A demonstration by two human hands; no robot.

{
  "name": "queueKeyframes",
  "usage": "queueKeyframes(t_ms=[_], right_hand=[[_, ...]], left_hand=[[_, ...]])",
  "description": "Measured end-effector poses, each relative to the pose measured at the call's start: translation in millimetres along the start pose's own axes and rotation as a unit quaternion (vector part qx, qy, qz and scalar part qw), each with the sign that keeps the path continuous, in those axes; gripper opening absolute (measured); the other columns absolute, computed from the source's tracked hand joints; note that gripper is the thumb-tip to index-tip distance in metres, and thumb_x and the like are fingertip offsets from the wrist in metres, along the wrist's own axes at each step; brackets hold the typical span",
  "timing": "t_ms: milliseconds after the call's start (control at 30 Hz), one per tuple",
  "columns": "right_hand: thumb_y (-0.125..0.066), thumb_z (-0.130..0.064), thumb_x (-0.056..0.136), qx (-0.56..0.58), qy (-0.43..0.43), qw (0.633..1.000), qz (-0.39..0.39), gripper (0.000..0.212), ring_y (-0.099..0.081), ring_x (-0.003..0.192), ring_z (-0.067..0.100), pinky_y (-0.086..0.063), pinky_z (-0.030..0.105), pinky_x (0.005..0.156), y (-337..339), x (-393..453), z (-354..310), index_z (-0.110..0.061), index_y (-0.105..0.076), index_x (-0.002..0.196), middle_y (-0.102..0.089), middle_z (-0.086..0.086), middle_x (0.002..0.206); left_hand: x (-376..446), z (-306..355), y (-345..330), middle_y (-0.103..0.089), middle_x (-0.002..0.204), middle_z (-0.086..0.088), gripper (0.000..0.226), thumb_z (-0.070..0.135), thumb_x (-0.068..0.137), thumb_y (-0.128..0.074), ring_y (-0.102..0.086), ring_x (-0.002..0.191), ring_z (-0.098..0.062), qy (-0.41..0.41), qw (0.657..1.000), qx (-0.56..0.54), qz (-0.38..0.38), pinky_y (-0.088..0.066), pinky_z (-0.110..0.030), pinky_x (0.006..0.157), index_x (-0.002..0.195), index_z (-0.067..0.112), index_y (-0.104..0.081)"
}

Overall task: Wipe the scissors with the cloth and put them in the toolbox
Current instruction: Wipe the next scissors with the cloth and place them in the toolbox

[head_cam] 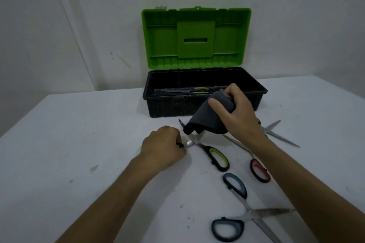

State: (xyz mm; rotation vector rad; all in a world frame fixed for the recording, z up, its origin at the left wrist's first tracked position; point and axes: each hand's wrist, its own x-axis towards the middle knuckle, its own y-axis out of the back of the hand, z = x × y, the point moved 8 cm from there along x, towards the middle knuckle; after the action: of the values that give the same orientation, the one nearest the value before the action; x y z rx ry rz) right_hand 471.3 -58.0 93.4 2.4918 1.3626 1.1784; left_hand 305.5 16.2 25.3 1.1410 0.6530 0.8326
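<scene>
On the white table lie green-handled scissors (216, 156), opened wide. My left hand (164, 148) grips one of their handles near the blade pivot. My right hand (235, 110) holds a dark grey cloth (205, 120) bunched in its fingers just above the scissors' far blade, the cloth hanging down onto it. Behind stands the toolbox (205, 104), black base and green lid (195, 37) raised, with green-handled scissors (199, 90) lying inside.
Red-handled scissors (259, 169) lie right of the green pair, partly under my right forearm. Blue-grey-handled scissors (237, 205) lie open at the near right. More blades (280, 134) show behind my right wrist. The wall stands right behind the toolbox.
</scene>
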Motion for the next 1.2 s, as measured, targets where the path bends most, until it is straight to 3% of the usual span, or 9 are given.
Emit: queueKeyframes(t_ms=[100,267,400,500,667,767,933,1033,1200], right_hand=[[-0.060,-0.033,0.096,0.002,-0.028,0.999,-0.041,0.032,-0.038,0.058,0.007,-0.034,0.023,0.051,-9,6,3,-0.012,-0.035,0.094,-0.037,0.001,0.075],[-0.059,-0.042,0.094,-0.032,-0.054,0.992,-0.109,0.042,-0.044,0.063,0.005,-0.039,0.027,0.055,-29,15,0,-0.014,-0.029,0.104,-0.038,-0.002,0.083],[-0.067,-0.026,0.090,-0.046,-0.078,0.979,-0.185,0.051,-0.045,0.060,0.013,-0.036,0.026,0.048,-43,22,-9,-0.017,-0.022,0.112,-0.042,0.006,0.082],[-0.068,-0.014,0.086,-0.055,-0.032,0.989,-0.136,0.051,-0.046,0.063,0.011,-0.036,0.020,0.050,-39,36,-26,-0.017,-0.025,0.113,-0.045,0.000,0.085],[-0.081,-0.012,0.077,-0.047,0.049,0.996,-0.057,0.049,-0.056,0.090,-0.014,-0.041,0.002,0.069,-25,54,-52,-0.018,-0.045,0.110,-0.056,-0.017,0.103],[-0.082,-0.020,0.077,-0.044,0.089,0.992,-0.073,0.045,-0.059,0.099,-0.006,-0.044,0.007,0.078,-25,57,-63,-0.022,-0.055,0.113,-0.062,-0.017,0.106],[-0.074,-0.028,0.086,-0.053,0.113,0.987,-0.104,0.043,-0.060,0.109,0.002,-0.054,0.027,0.091,-28,63,-72,-0.029,-0.059,0.126,-0.063,-0.018,0.117],[-0.071,-0.024,0.089,-0.042,0.122,0.984,-0.124,0.043,-0.057,0.114,0.000,-0.053,0.026,0.094,-23,63,-75,-0.030,-0.058,0.129,-0.060,-0.020,0.122],[-0.085,-0.024,0.074,-0.071,0.158,0.982,-0.081,0.059,-0.053,0.115,0.002,-0.048,0.018,0.096,-25,67,-87,-0.027,-0.057,0.125,-0.052,-0.013,0.123]], left_hand=[[-2,-11,9,-0.061,0.098,-0.003,0.021,0.034,0.086,-0.060,-0.058,0.085,-0.022,0.017,1.000,-0.018,0.011,-0.050,-0.034,0.072,0.098,0.016,-0.059],[-10,-37,37,-0.062,0.095,0.002,0.022,0.038,0.088,-0.059,-0.058,0.088,-0.020,0.046,0.998,-0.035,0.037,-0.049,-0.031,0.075,0.101,0.021,-0.058],[-21,-61,66,-0.066,0.103,0.004,0.020,0.031,0.088,-0.060,-0.062,0.092,-0.020,0.061,0.991,-0.090,0.084,-0.051,-0.030,0.079,0.107,0.028,-0.064],[-20,-71,76,-0.068,0.100,0.005,0.012,0.028,0.087,-0.062,-0.065,0.087,-0.017,0.057,0.984,-0.142,0.086,-0.050,-0.028,0.073,0.097,0.032,-0.065],[-15,-71,79,-0.069,0.084,0.001,0.004,0.022,0.089,-0.060,-0.068,0.055,-0.011,0.042,0.978,-0.203,0.024,-0.050,-0.024,0.057,0.087,0.022,-0.064],[-17,-70,92,-0.068,0.088,0.000,0.007,0.019,0.090,-0.058,-0.057,0.040,-0.006,0.029,0.978,-0.205,0.011,-0.044,-0.019,0.047,0.085,0.021,-0.061],[-13,-64,118,-0.058,0.067,-0.002,0.012,0.017,0.092,-0.057,-0.043,0.035,-0.010,0.003,0.956,-0.290,0.049,-0.032,-0.017,0.038,0.082,0.012,-0.063],[-11,-57,131,-0.052,0.058,0.001,0.028,0.037,0.089,-0.065,-0.040,0.037,-0.013,-0.015,0.929,-0.364,0.070,-0.029,-0.016,0.037,0.079,0.011,-0.066],[4,-41,146,-0.049,0.040,0.011,0.041,0.060,0.071,-0.073,-0.040,0.032,-0.005,-0.022,0.945,-0.276,0.173,-0.034,-0.021,0.040,0.067,0.020,-0.072]])
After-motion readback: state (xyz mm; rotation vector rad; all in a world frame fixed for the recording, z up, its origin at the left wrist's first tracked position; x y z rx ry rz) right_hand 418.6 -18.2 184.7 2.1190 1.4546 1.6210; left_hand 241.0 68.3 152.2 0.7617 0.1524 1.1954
